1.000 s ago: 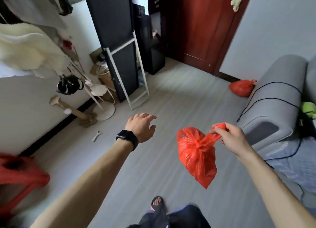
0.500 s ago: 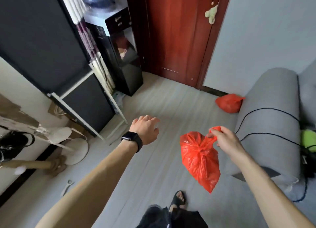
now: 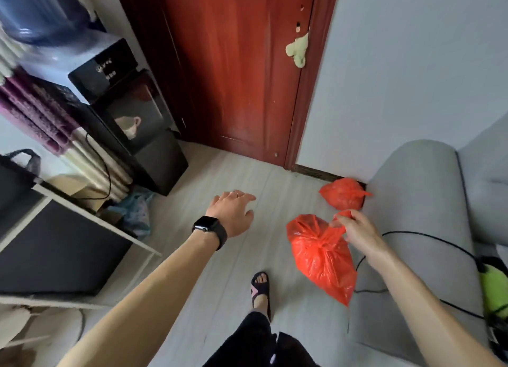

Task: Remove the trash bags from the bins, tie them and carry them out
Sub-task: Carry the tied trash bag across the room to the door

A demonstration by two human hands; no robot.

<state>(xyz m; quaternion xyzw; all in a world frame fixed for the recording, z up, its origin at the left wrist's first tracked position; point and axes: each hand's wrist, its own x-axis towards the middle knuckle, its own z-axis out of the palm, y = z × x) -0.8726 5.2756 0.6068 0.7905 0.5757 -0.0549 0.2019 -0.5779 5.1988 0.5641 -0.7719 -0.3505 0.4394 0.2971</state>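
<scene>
Head view, looking down a narrow strip of pale floor [image 3: 209,284] toward a closed red-brown door [image 3: 233,64].

Hands: the right hand [image 3: 357,230] pinches the knotted neck of a tied red bag [image 3: 321,259]. The bag hangs clear of the floor, just beside the grey sofa arm [image 3: 417,201]. The left hand [image 3: 232,215] is out in front, fingers spread and loose, holding nothing. It has a black watch [image 3: 210,227] on the wrist and a ring on one finger. The hands are apart, with the bag between them, nearer the right.

On the floor: a second red bag [image 3: 342,193], also knotted, sits in the corner where the sofa arm meets the wall, just right of the door frame and beyond the held one.

Right side: the sofa arm bounds the passage. A black cable [image 3: 428,236] loops over it and runs toward a bright green object [image 3: 494,289] at the frame edge; I cannot tell what it is.

Left side: a black water dispenser [image 3: 129,110] with a blurred blue bottle [image 3: 41,11] on top. Nearer stands a dark panel in a white frame [image 3: 55,243]. A crumpled bluish plastic bag [image 3: 137,210] lies on the floor between the two.

Door: a pale green soft thing [image 3: 298,50] hangs at its handle side.

Mid-passage: one foot in a black sandal [image 3: 260,287] stands on the floor, below and left of the hanging bag.
</scene>
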